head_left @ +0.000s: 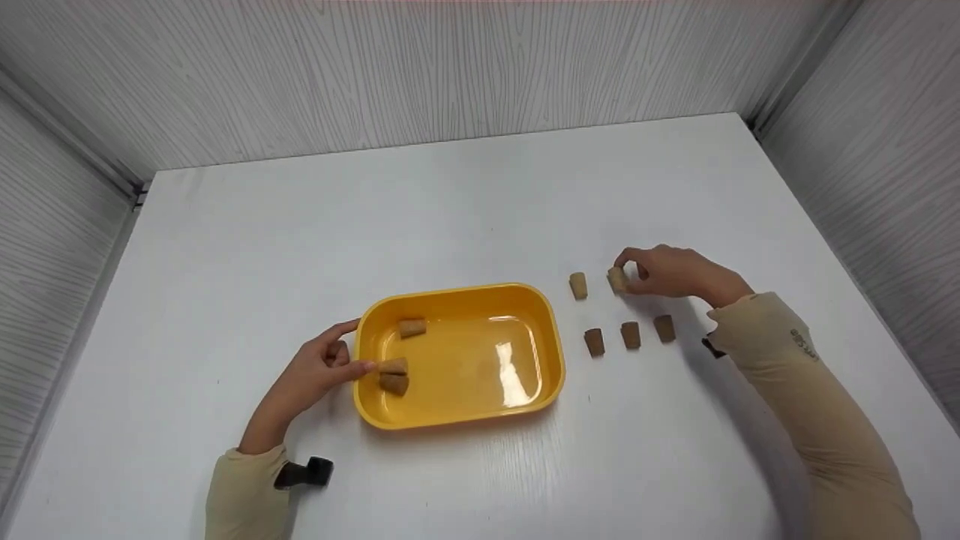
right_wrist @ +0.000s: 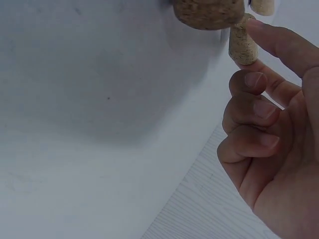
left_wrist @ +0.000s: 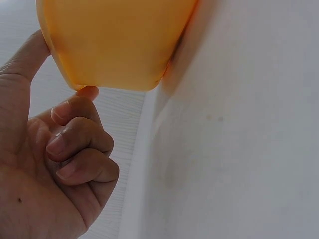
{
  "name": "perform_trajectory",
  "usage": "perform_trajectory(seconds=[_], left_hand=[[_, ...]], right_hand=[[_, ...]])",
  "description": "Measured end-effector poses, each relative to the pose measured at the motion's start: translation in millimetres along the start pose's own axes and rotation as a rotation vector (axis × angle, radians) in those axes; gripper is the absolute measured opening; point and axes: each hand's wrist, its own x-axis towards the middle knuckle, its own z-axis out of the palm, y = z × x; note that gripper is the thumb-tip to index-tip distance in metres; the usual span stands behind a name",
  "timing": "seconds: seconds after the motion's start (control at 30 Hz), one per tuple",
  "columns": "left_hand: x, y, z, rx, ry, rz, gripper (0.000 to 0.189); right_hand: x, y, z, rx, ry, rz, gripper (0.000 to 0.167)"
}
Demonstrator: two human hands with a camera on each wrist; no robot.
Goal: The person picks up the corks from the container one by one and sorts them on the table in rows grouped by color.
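At the left end of a yellow plastic tray (head_left: 457,421), my left hand (head_left: 319,371) holds the wall, index finger and thumb on the short side. In the left wrist view its other fingers are curled beside the tray (left_wrist: 119,45). Inside the tray lie a cork stopper (head_left: 412,328) and, lower down, two more stoppers (head_left: 394,385) side by side. To the right, my right hand (head_left: 675,271) pinches a tapered cork stopper (head_left: 616,280) between thumb and index finger. The right wrist view shows that stopper (right_wrist: 243,45) between the fingertips.
Left of the pinched stopper stands a light cork stopper (head_left: 578,286). Closer to me are three darker stoppers in a row: one (head_left: 594,342), a middle one (head_left: 630,335) and another (head_left: 664,328). The white table (head_left: 450,202) meets wood-grain panels (head_left: 450,67) at the back and sides.
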Motion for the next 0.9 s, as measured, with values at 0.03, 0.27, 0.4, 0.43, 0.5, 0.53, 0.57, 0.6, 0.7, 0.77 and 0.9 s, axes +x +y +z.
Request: perform_trajectory(seconds=[0.03,0.27,0.4,0.43,0.5,0.53,0.57,0.6,0.7,0.77,0.9], left_hand=[[0.1,-0.2,0.2,0.001,0.001,-0.003,0.062],[-0.1,-0.3,1.1,0.017,0.001,-0.019,0.063],[-0.8,0.4,0.7,0.016,0.001,-0.024,0.064],[-0.9,0.6,1.0,0.016,0.001,-0.027,0.064],[-1.1,0.7,1.2,0.011,0.001,-0.032,0.064],[-1.3,0.8,1.4,0.011,0.002,-0.034,0.064],[-1.5,0.5,1.6,0.011,-0.002,-0.035,0.064],[-1.5,0.3,1.8,0.012,-0.003,-0.038,0.064],[-1.8,-0.4,1.6,0.008,0.002,-0.036,0.064],[-1.3,-0.9,1.7,0.001,0.003,-0.030,0.063],[-0.7,-1.1,1.9,-0.006,0.002,-0.016,0.063]], right_hand=[[0.9,0.0,0.4,-0.002,-0.002,0.005,0.036],[5.3,0.5,4.3,0.012,-0.023,0.053,0.037],[5.9,1.1,6.8,0.011,-0.022,0.063,0.038],[5.7,1.0,6.9,0.010,-0.023,0.063,0.039],[4.4,0.3,6.2,0.010,-0.026,0.062,0.041],[3.3,-0.6,5.2,0.011,-0.026,0.060,0.043],[2.2,-1.6,3.9,0.015,-0.027,0.058,0.045],[1.0,-2.8,2.5,0.016,-0.024,0.052,0.047],[-3.1,-8.7,-3.4,0.023,0.004,0.022,0.051],[-5.9,-14.0,-7.6,0.021,0.037,-0.017,0.051],[-10.0,-27.2,-13.6,0.029,0.095,-0.062,0.049]])
